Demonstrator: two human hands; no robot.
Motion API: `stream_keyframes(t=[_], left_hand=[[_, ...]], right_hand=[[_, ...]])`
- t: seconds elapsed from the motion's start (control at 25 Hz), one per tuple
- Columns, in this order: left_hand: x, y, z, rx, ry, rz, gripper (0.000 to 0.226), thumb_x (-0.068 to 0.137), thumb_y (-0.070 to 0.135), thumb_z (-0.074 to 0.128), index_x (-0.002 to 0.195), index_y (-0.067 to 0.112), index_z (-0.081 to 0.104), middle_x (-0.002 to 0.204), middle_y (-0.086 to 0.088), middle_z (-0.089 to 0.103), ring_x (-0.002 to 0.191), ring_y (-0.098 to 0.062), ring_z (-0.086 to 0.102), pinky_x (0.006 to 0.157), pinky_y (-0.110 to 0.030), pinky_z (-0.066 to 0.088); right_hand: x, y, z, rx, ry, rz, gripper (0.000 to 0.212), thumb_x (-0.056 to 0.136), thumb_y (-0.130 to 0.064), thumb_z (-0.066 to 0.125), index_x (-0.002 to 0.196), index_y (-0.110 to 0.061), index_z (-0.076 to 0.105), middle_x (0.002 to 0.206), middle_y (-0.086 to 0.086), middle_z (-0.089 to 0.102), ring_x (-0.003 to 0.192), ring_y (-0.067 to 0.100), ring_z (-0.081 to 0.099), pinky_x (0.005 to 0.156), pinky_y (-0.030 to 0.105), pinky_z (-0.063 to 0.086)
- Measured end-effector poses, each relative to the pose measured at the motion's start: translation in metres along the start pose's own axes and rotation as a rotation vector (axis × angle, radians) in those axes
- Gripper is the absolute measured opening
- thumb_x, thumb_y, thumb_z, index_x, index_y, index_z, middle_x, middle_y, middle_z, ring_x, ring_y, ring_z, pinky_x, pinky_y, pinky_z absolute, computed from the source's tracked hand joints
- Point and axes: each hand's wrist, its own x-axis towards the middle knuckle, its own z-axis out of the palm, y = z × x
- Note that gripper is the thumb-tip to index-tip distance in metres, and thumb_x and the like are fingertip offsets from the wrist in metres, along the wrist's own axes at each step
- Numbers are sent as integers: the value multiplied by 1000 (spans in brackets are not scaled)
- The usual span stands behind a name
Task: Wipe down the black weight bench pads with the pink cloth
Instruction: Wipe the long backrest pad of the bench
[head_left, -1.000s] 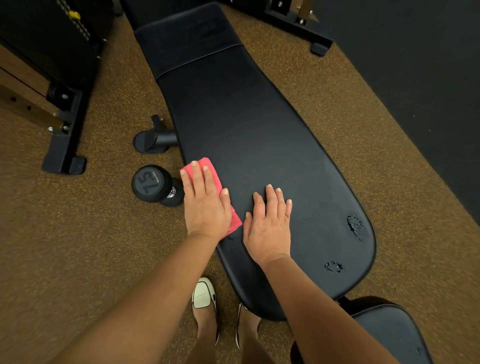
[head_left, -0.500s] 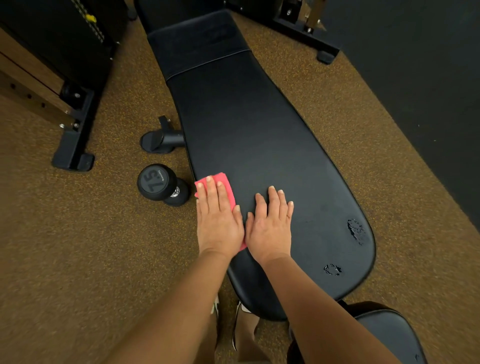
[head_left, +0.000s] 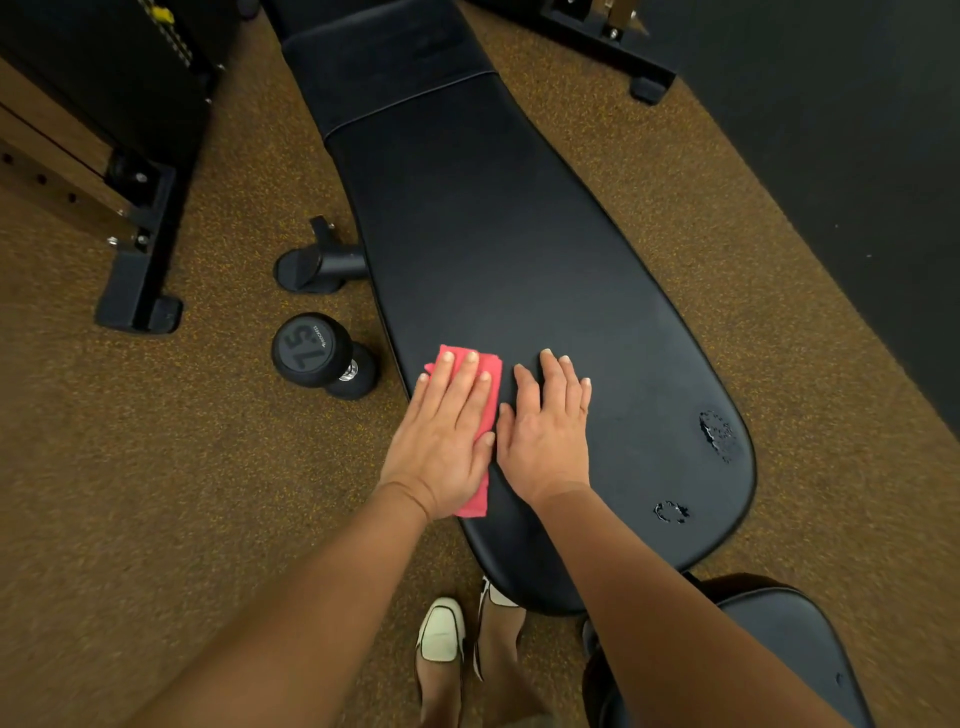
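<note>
The dumbbell (head_left: 306, 351) lying on the brown floor (head_left: 156, 493), to the left of the bench, is showing a big "15" on its round end. A small line of writing beside the number is too small to read.

The pink cloth (head_left: 491, 376) is lying on the long black pad (head_left: 519, 234), near its left edge. The left hand (head_left: 441, 441) is covering most of it, so only its far end and a narrow strip by the thumb and wrist are showing. The top edge is cutting off the far end of the pad, and the lower right corner is cutting off the seat pad (head_left: 795, 649). The pad is partly hiding one of the white shoes (head_left: 441, 631).

The left hand is lying flat with straight fingers, pressing on the cloth and not clasping it. The right hand (head_left: 545, 441) is also resting flat, fingers straight, on the bare pad just beside the cloth, grasping nothing. Two worn patches (head_left: 719, 434) are showing near the pad's close end.
</note>
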Motion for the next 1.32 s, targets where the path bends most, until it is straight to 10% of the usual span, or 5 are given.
stream_keyframes(t=[0.24, 0.52, 0.8, 1.08, 1.32], left_hand=[[2, 39, 5, -131, 21, -443, 66, 95, 38, 21, 153, 7, 10, 161, -15, -2, 148, -33, -8, 119, -49, 3], [4, 11, 0, 93, -20, -50, 67, 98, 42, 24, 153, 8, 6, 161, -12, -3, 148, -31, -10, 120, -52, 3], [-11, 54, 13, -199, 92, -459, 61, 99, 36, 23, 153, 9, 14, 162, -10, 2, 149, -28, -6, 120, -45, 3], [-7, 2, 1, 67, -45, 223, 65, 97, 39, 27, 152, 6, 13, 161, -14, 9, 149, -29, -1, 120, -48, 12], [-14, 23, 5, -28, -36, -34, 65, 97, 37, 22, 154, 11, 5, 162, -7, -5, 149, -24, -11, 121, -43, 1]], right_hand=[[-6, 12, -3, -101, -89, -70, 54, 98, -38, 26, 144, -14, 38, 155, 13, 28, 146, 31, 18, 115, 53, 12], [-10, 15, -3, -103, -95, -31, 55, 98, -44, 22, 149, -22, 30, 158, 19, 13, 146, 38, 9, 117, 51, 11], [-9, 14, -3, -94, -99, -8, 54, 98, -44, 25, 147, -22, 34, 157, 23, 14, 144, 39, 13, 117, 50, 11], [-12, 17, -6, -44, -99, -36, 54, 99, -42, 28, 147, -19, 33, 157, 23, 16, 144, 41, 13, 116, 51, 10], [-11, 17, -7, 41, -54, -12, 56, 95, -40, 33, 141, -9, 43, 152, 24, 28, 141, 42, 23, 115, 53, 18]])
